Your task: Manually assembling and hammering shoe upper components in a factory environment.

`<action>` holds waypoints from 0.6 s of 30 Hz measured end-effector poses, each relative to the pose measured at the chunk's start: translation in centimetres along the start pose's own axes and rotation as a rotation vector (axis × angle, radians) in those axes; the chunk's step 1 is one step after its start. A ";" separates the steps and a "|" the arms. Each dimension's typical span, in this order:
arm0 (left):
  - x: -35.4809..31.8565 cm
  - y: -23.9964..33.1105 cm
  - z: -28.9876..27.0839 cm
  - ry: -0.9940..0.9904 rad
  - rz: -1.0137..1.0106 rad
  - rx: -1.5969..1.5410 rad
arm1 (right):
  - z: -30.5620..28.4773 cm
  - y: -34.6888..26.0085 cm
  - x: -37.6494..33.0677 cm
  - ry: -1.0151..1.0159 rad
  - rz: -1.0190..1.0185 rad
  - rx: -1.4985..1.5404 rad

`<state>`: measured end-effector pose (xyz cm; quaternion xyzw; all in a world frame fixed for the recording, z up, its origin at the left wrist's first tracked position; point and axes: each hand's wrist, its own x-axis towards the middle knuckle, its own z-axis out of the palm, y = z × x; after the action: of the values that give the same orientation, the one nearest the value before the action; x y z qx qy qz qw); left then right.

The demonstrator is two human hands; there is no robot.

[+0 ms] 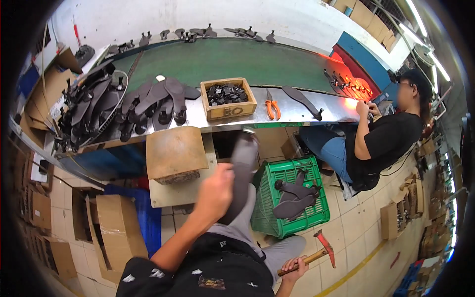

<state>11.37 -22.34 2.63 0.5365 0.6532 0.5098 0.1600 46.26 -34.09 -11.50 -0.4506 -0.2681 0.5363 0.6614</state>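
Observation:
My left hand (216,193) is closed on a dark grey shoe sole (242,171), its heel end pointing away from me, above my lap. The hand and sole are a little blurred. Low on the right, my right hand (295,269) grips a hammer (316,254) by its wooden handle, the red head raised to the right. Left of the held sole stands a block with a tan top (176,151). Just right of my leg, a green plastic crate (267,203) has several heeled soles (297,195) on it.
Along the metal bench edge lie piles of heeled soles (158,96), a wooden box (230,111) of small black parts, orange-handled pliers (272,109) and a single sole (303,101). Behind runs a green conveyor belt (222,62). A co-worker (391,133) sits at the right, near a glowing red heater (354,79).

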 end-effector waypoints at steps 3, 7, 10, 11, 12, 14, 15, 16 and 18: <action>-1.1 -0.3 -6.2 0.284 -0.103 0.137 | 1.0 0.8 -0.2 -0.090 0.009 0.124; -0.9 -7.3 -9.0 0.175 -0.308 0.714 | 3.1 1.9 1.0 -0.104 0.014 0.252; 0.3 -7.0 -9.6 0.130 -0.306 1.188 | 4.1 2.3 1.6 -0.132 -0.012 0.283; 1.6 -6.7 -9.6 0.131 -0.277 1.190 | 4.1 2.6 1.6 -0.119 -0.027 0.302; 2.9 -6.2 -9.5 0.156 -0.192 1.197 | 4.2 2.9 1.7 -0.127 -0.100 0.286; 6.6 -6.0 -9.2 0.173 0.002 1.152 | 4.7 3.3 2.1 -0.078 -0.176 0.242; 9.6 -5.9 -8.8 0.128 0.061 1.094 | 4.4 3.4 2.5 -0.058 -0.180 0.248; 12.7 -6.1 -8.3 0.066 0.139 1.049 | 3.8 3.3 2.9 -0.010 -0.061 0.249; 19.3 -7.6 -6.5 -0.014 0.294 0.956 | 3.9 2.8 2.3 0.159 0.105 0.278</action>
<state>-4.85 -8.20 5.59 0.6397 0.7301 0.1668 -0.1731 42.28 -30.61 -12.53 -0.4090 -0.1142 0.5649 0.7075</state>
